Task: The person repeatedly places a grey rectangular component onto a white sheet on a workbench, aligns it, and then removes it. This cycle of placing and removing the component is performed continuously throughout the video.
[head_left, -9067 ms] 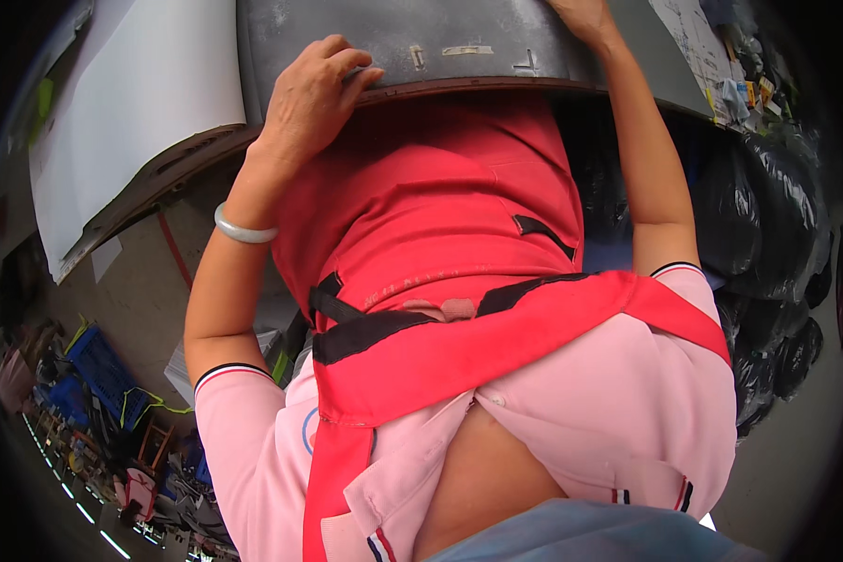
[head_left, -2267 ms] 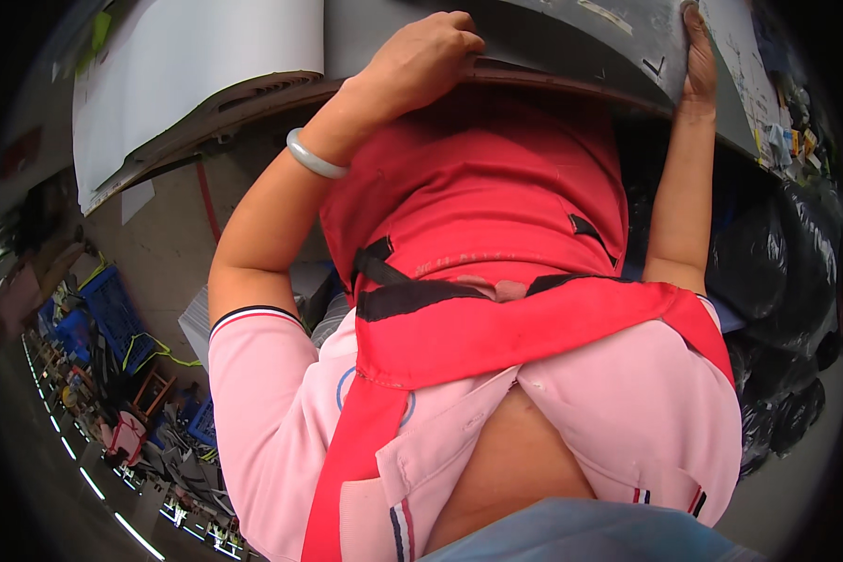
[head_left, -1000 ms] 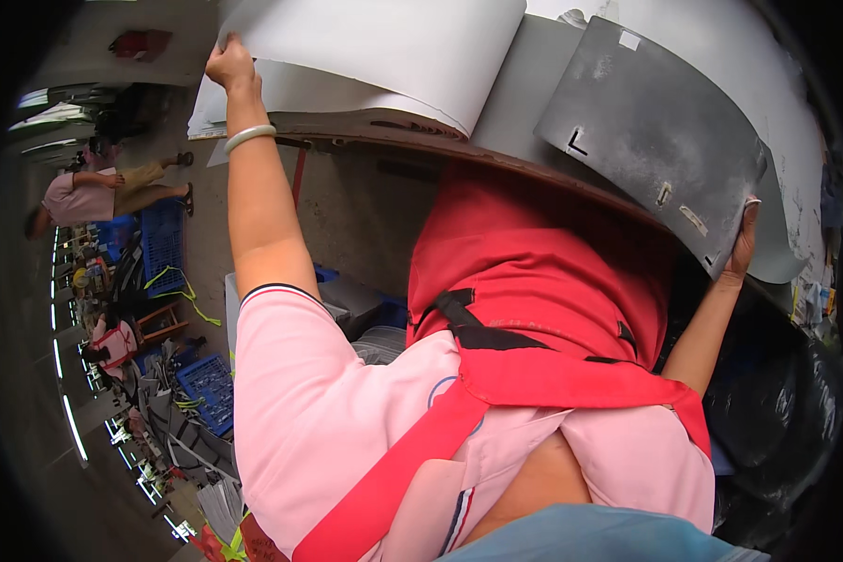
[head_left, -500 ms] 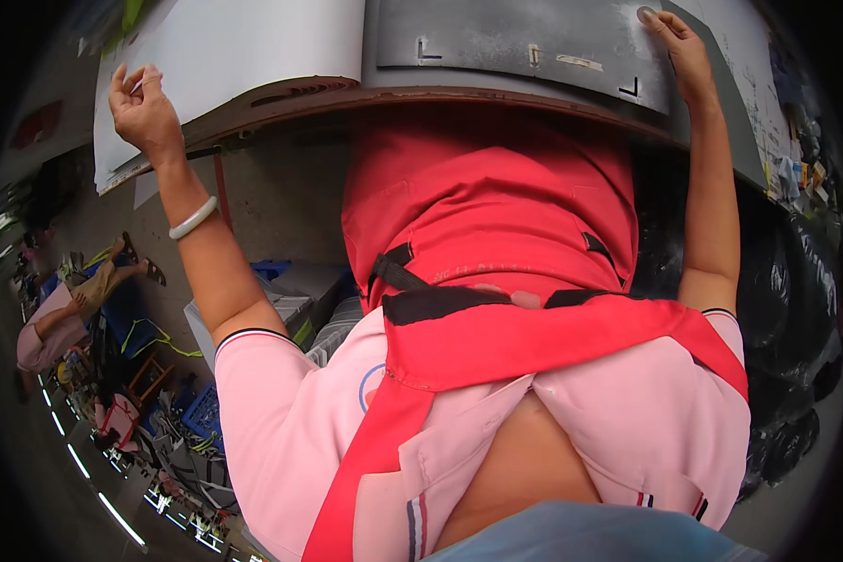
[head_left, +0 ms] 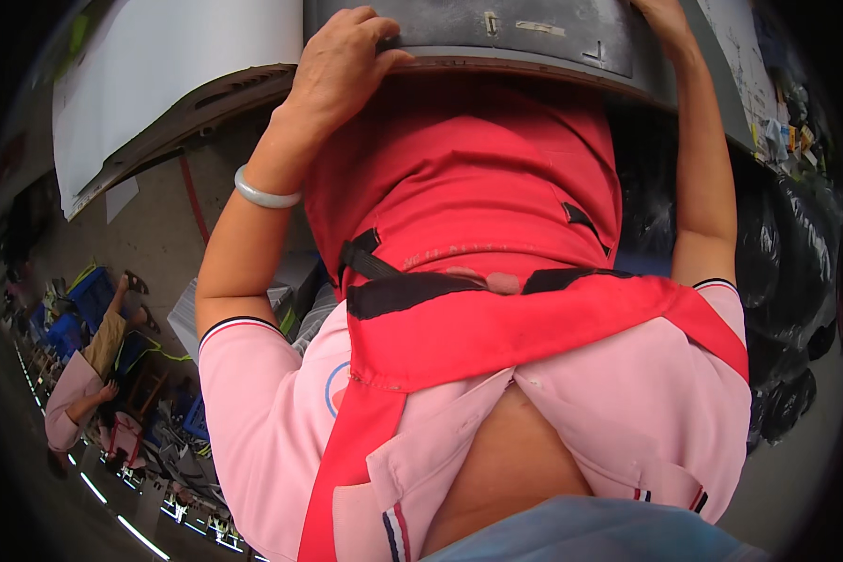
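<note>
Left hand: I see it back from the white sheet, now grasping the grey panel's near edge.
Right hand: stays on the panel's right; grip unclear.
Labels: small pale marks on the panel's far face.

White sheet, black bags, blue crates beside seated person.

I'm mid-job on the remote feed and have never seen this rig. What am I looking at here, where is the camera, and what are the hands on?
There is no machine: a person works with bare hands. The single picture comes from a fisheye camera on their head, looking down, so the pink shirt and red apron fill the middle and straight edges bend. The left hand grips the near edge of a dark grey sheet lying on the workbench; the right hand rests on the same sheet further right. A large white sheet lies to its left. Black bags are piled at right. Another person sits lower left.
</note>
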